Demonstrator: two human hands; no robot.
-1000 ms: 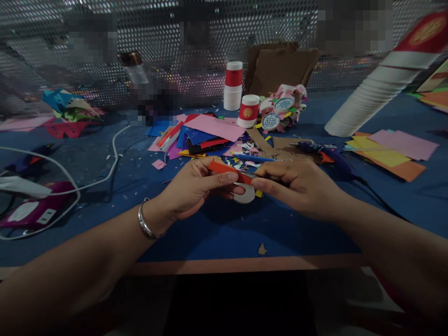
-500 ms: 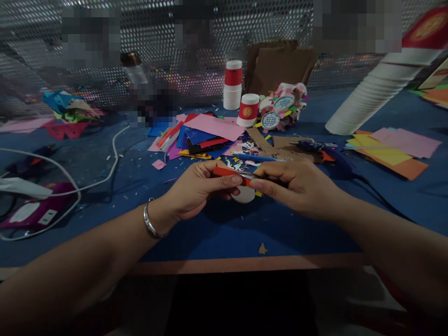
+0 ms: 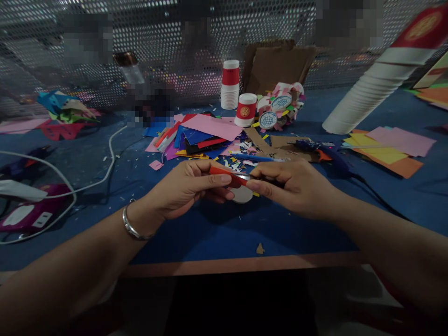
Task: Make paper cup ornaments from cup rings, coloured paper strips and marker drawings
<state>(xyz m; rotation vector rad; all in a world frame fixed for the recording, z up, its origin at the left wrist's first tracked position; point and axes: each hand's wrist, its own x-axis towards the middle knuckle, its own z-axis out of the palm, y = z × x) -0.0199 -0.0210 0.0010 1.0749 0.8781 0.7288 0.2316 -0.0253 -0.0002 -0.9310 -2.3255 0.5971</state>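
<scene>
Over the front middle of the table, my left hand (image 3: pixel 196 184) pinches a folded orange-red piece of paper (image 3: pixel 217 173) between thumb and fingers. My right hand (image 3: pixel 290 184) is closed around small scissors (image 3: pixel 245 176). Their silver blades lie along the paper, and most of the handle is hidden by my fingers. Thumb and forefinger of my right hand also come up to the paper's right end. Below the paper lies a pale round disc (image 3: pixel 242 195), partly covered by my fingers. A blue pencil-like stick (image 3: pixel 255 157) rests just behind my hands.
Behind are coloured paper sheets (image 3: pixel 206 128), cut scraps (image 3: pixel 241 161), paper cups (image 3: pixel 246 109) and a decorated cup piece (image 3: pixel 280 107). At right are a glue gun (image 3: pixel 332 156) and a leaning cup stack (image 3: pixel 374 88). A white cable (image 3: pixel 112 154) and purple power strip (image 3: pixel 38 210) lie left.
My left hand has moved slightly left, away from my right fingers, and more of the orange-red paper shows. Both hands keep their holds. The whole view has shifted a little.
</scene>
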